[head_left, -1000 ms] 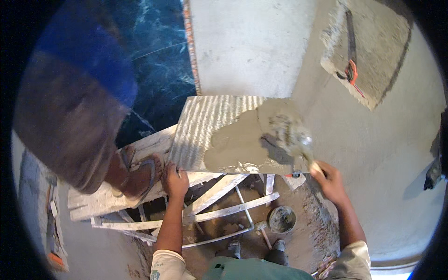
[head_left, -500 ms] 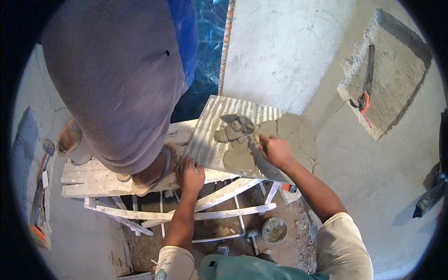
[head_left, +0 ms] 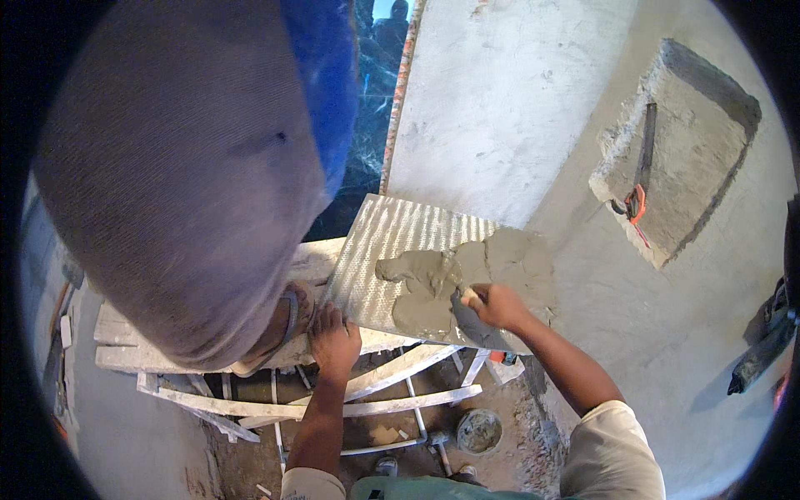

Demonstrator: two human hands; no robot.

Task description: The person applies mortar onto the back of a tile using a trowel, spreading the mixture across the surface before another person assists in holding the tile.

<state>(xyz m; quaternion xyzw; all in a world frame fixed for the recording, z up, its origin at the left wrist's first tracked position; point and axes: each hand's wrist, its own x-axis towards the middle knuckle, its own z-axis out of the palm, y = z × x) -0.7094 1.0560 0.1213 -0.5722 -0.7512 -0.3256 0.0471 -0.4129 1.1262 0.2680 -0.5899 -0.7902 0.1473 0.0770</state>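
Note:
A ribbed-backed tile (head_left: 371,242) lies across the near part of a plank platform, partly spread with wet grey mortar (head_left: 512,258). My left hand (head_left: 335,343) is closed on the tile's near left edge. Closed round a trowel handle (head_left: 469,294), my right hand (head_left: 497,307) is over the tile's near right part. The trowel's blade is hard to make out against the mortar. Beside my left hand, another person's sandalled foot (head_left: 292,321) stands on the planks (head_left: 125,342).
The other person's grey-brown garment (head_left: 183,167) fills the upper left. White curved bars (head_left: 308,408) cross beneath the platform. A bucket (head_left: 479,431) and a hammer (head_left: 443,454) are on the floor. A hand saw (head_left: 645,158) rests in a wall recess (head_left: 700,158) at right.
The trowel, which carried a lump of mortar above the tile, has come down and nearer, into the mortar layer. My left hand stays on the edge. The view has shifted slightly.

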